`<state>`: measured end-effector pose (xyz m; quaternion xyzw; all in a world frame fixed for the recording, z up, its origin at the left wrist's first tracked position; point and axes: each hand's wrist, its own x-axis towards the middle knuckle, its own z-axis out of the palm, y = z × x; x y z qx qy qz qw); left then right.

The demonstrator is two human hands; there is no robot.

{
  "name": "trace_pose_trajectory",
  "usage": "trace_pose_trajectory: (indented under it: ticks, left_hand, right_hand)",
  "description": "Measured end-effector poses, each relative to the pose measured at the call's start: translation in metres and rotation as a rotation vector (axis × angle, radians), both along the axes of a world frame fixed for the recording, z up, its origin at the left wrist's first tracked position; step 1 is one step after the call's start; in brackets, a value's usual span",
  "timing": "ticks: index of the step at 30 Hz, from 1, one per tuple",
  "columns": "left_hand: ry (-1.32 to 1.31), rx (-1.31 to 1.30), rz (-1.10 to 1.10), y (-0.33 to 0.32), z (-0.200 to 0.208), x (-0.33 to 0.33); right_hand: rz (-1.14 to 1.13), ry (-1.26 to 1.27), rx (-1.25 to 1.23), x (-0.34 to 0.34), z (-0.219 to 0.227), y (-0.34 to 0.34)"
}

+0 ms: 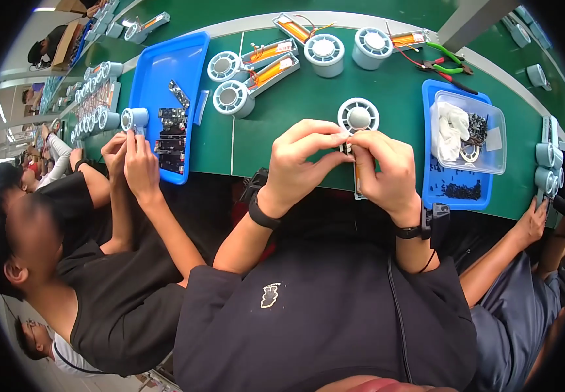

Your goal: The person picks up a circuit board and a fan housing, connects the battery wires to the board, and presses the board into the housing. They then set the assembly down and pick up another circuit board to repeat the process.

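Note:
Both of my hands meet over a light blue handheld fan lying at the table's near edge. My left hand is closed in a pinch, its thumb and fingertips at the neck of the fan. My right hand pinches at the same spot, touching the left fingertips. Between them shows a small black-and-white part, mostly hidden by the fingers. The open handle with an orange battery runs below, partly covered by my right hand.
Several similar fans with open handles stand at the back. Green-handled cutters lie back right. A blue tray holds a clear box and black bits. Another blue tray holds circuit boards. Co-workers' hands work at both sides.

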<state>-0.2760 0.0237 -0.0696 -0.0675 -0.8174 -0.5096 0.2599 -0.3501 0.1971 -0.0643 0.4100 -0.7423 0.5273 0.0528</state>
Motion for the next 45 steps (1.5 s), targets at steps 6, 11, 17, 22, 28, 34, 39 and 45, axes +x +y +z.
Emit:
trace_pose_trajectory:
  ticks: [6,11,17,22,28,34,39,45]
  left_hand:
    - [0.157,-0.196,0.097,0.004,-0.006,0.001]
    - [0.2,-0.251,0.148,0.012,-0.008,0.003]
    - [0.107,-0.434,0.269,0.017,-0.002,0.03]
    - [0.003,-0.491,0.271,0.021,0.003,0.036]
    - [-0.064,-0.415,0.239,0.023,-0.001,0.038]
    - [-0.075,-0.379,0.221,0.017,0.0,0.031]
    - [-0.09,-0.338,0.2,0.015,0.001,0.024]
    - [-0.07,-0.353,0.193,0.015,-0.003,0.022]
  right_hand:
    - [0.084,-0.085,0.01,0.002,0.006,0.006]
    - [0.021,-0.137,0.0,0.01,-0.001,0.003]
    - [0.139,-0.192,0.104,0.009,0.01,0.003]
    - [-0.041,0.309,0.407,-0.003,0.032,-0.008]
    - [0.039,0.289,0.658,-0.003,0.04,-0.004]
    - [0.08,0.228,0.376,-0.006,0.016,0.015]
    - [-0.185,0.085,0.314,0.011,0.002,0.017]
    - [-0.35,0.021,0.305,0.014,-0.005,0.016]
